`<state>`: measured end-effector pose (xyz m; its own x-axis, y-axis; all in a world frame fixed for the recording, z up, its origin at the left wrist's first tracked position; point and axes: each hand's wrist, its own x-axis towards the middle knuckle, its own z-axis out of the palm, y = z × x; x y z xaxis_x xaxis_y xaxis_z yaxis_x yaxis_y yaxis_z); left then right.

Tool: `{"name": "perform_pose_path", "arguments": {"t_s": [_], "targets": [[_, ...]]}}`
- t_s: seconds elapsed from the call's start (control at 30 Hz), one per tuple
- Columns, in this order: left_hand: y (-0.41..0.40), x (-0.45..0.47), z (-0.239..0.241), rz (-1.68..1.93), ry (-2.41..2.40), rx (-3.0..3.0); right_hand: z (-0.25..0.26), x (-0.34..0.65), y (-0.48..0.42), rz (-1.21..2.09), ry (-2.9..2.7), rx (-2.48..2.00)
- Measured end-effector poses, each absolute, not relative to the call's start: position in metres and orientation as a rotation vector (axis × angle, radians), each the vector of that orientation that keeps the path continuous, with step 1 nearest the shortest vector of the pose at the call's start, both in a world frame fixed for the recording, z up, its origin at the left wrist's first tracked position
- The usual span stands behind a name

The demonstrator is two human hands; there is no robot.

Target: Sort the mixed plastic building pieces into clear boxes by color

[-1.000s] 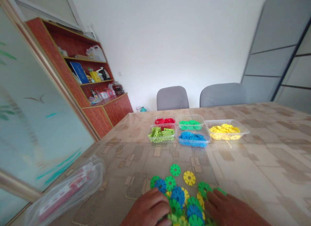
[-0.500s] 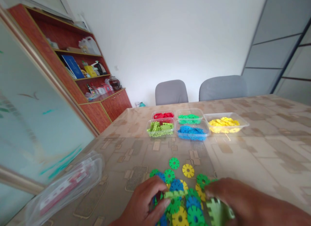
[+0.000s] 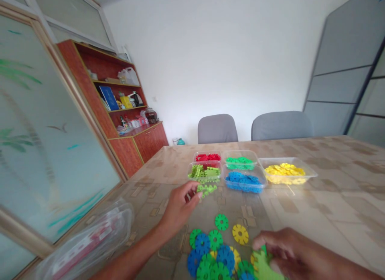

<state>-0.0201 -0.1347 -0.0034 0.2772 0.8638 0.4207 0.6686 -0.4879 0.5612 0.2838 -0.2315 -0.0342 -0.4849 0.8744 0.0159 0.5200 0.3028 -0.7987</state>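
At the table, our left hand [image 3: 182,203] pinches a lime-green notched strip [image 3: 207,189] near the clear tub [image 3: 192,178] of matching pieces; our right hand [image 3: 287,248] grips another lime-green piece [image 3: 264,266] beside slotted discs [image 3: 219,270]. Shelved blue cover's [image 3: 108,98] lettering: too small to read.

Wall [image 3: 216,63]: plain white, straight ahead of you.
Glass panel [image 3: 18,111]: frosted, on your left, decorated with palm trees.
Cabinet [image 3: 86,89]: reddish-brown, beyond that panel, filled shelves above closed doors.
Chairs [image 3: 217,129]: two gray backrests facing you across the table [image 3: 339,199].
Tabletop: patterned beige and brown.
Gray panels [image 3: 337,87]: tall, dark-lined, at your right.
Light: soft.
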Motion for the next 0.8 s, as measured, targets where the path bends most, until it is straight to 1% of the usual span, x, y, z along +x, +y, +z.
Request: {"name": "perform_pose_path", "arguments": {"t_s": [0.17, 0.23, 0.3, 0.4, 0.47, 0.6, 0.8], "targets": [[-0.061, -0.019, 0.015, 1.069, 1.563, 2.444, -0.028, 0.271, -0.223, 1.027, -2.011, -1.189], [-0.040, -0.015, 0.017, 0.991, 1.587, 2.529, -0.028, 0.269, -0.222, 1.047, -1.984, -1.169], [-0.026, -0.012, 0.014, 0.826, 1.555, 2.621, -0.029, 0.269, -0.220, 1.060, -1.976, -1.171], [-0.018, -0.011, 0.007, 0.561, 1.447, 2.728, -0.027, 0.270, -0.219, 1.055, -1.967, -1.214], [-0.017, -0.013, 0.003, 0.460, 1.396, 2.767, -0.024, 0.271, -0.218, 1.070, -1.951, -1.239], [-0.012, -0.013, 0.003, 0.373, 1.374, 2.792, -0.024, 0.272, -0.208, 1.168, -1.919, -1.214], [-0.002, -0.007, 0.008, 0.330, 1.390, 2.795, -0.041, 0.270, -0.184, 1.315, -1.697, -1.242]]}}
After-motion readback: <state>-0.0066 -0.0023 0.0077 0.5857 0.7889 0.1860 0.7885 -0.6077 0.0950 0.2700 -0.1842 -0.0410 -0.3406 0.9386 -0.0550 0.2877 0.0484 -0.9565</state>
